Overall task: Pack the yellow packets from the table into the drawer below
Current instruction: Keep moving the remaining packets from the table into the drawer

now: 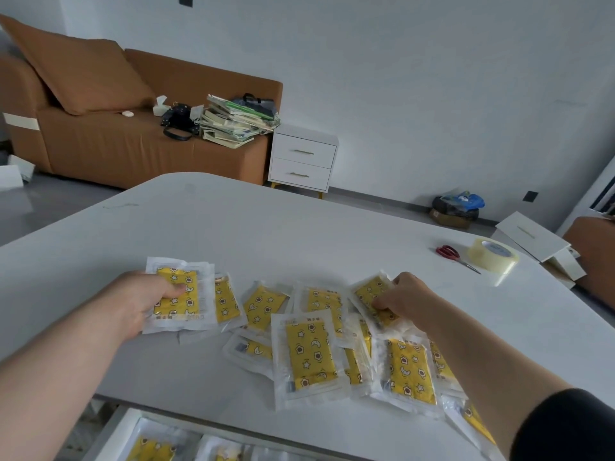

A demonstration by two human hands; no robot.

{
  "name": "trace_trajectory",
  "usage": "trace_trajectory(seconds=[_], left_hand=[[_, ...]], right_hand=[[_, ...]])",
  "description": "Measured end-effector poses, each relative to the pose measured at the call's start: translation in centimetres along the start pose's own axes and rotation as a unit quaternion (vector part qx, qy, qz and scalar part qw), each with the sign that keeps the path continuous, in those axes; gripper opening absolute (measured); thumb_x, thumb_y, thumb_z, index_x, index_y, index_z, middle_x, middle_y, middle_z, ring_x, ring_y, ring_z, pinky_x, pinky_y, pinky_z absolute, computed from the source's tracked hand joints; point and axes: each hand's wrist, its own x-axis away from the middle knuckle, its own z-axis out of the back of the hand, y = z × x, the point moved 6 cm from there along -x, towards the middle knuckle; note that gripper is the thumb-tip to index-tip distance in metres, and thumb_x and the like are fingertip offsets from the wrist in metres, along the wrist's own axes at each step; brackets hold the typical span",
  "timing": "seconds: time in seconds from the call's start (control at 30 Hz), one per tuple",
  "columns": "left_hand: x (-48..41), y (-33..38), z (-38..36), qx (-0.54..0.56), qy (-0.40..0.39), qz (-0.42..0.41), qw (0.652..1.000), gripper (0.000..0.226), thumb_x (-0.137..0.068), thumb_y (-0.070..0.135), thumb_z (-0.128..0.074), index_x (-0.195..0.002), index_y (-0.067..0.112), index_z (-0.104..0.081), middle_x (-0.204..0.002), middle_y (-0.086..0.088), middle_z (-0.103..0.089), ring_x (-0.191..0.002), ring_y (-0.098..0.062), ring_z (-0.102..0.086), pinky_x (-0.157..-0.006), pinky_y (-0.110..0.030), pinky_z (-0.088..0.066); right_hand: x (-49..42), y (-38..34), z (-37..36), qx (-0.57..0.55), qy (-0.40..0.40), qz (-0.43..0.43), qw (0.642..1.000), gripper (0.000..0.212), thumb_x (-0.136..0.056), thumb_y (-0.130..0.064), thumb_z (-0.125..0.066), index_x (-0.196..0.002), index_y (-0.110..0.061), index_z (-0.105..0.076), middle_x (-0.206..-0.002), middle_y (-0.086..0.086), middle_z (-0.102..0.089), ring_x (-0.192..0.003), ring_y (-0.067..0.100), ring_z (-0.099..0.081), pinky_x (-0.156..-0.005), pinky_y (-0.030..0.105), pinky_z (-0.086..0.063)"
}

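Drawer point(113, 434) open at bottom edge, below table point(266, 227); some yellow packets point(151, 449) lie flat inside. L hand point(143, 301) grips a stack point(178, 294), thumb on top, long axis pointing away from cam. R hand point(406, 297), fingers curled, pinches a single packet point(371, 294), long axis diagonal, far end leaning left. Loose pile point(309, 354) on tabletop btwn hands, mostly lengthwise.

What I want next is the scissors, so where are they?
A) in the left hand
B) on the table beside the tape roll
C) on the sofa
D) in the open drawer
B: the red-handled scissors lie on the table, right beside the clear tape roll.
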Motion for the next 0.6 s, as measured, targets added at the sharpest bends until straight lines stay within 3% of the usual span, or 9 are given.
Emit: trace_trajectory(seconds=[0.13, 0.23, 0.3, 0.37, 0.5, 0.6], left_hand=[[0.1, 0.0, 0.1, -0.013, 0.005, -0.002, 1.000, 0.010, -0.085, -0.006, -0.063, -0.088, 0.003, -0.060, -0.077, -0.015, -0.066, -0.046, -0.023, -0.065, -0.047, -0.035, -0.055], [0.5, 0.1, 0.2, -0.013, -0.003, 0.006, 1.000, 0.008, -0.086, -0.005, -0.062, -0.086, 0.003, -0.060, -0.063, -0.013, -0.068, -0.037, -0.022, -0.063, -0.035, -0.032, -0.052], [0.7, 0.2, 0.4, -0.009, -0.003, 0.015, 1.000, 0.006, -0.086, -0.003, -0.062, -0.088, 0.002, -0.061, -0.057, -0.011, -0.067, -0.033, -0.019, -0.061, -0.041, -0.033, -0.053], [1.1, 0.7, 0.8, 0.001, 0.009, 0.008, 1.000, 0.008, -0.087, -0.003, -0.061, -0.093, 0.003, -0.060, -0.048, -0.007, -0.065, -0.031, -0.017, -0.059, -0.050, -0.038, -0.052], [2.8, 2.2, 1.1, 0.068, 0.002, -0.014, 0.998, 0.013, -0.090, -0.004, -0.056, -0.086, 0.008, -0.058, -0.040, 0.000, -0.062, -0.031, -0.015, -0.060, -0.028, -0.038, -0.048], [5.0, 3.1, 0.8, 0.108, -0.034, -0.029, 0.993, 0.013, -0.090, -0.001, -0.057, -0.086, 0.010, -0.060, -0.049, -0.001, -0.067, -0.038, -0.014, -0.064, -0.030, -0.038, -0.050]], right_hand=[[-0.2, 0.7, 0.8, -0.103, 0.014, 0.019, 0.994, 0.031, -0.080, -0.017, -0.074, -0.105, -0.010, -0.057, -0.095, 0.010, -0.062, -0.074, 0.020, -0.055, -0.057, 0.028, -0.044], [0.1, 1.5, 2.0, -0.223, 0.024, 0.039, 0.974, 0.016, -0.083, -0.007, -0.071, -0.098, -0.005, -0.066, -0.092, 0.014, -0.070, -0.082, 0.030, -0.067, -0.078, 0.041, -0.058], [0.9, 1.9, 2.9, -0.312, 0.005, 0.045, 0.949, 0.017, -0.086, -0.002, -0.066, -0.103, -0.004, -0.065, -0.097, 0.016, -0.071, -0.089, 0.035, -0.069, -0.085, 0.049, -0.057], [2.2, 2.2, 3.8, -0.396, -0.024, 0.046, 0.917, 0.020, -0.089, 0.000, -0.059, -0.108, -0.004, -0.062, -0.102, 0.018, -0.071, -0.093, 0.037, -0.069, -0.082, 0.048, -0.057], [5.5, 3.4, 5.4, -0.482, -0.036, 0.028, 0.875, 0.012, -0.091, -0.001, -0.055, -0.098, -0.007, -0.063, -0.093, 0.017, -0.070, -0.081, 0.032, -0.069, -0.068, 0.041, -0.057], [8.6, 4.3, 6.1, -0.513, -0.057, 0.036, 0.856, 0.016, -0.090, 0.000, -0.055, -0.099, -0.009, -0.065, -0.093, 0.016, -0.071, -0.081, 0.032, -0.069, -0.069, 0.042, -0.057]])
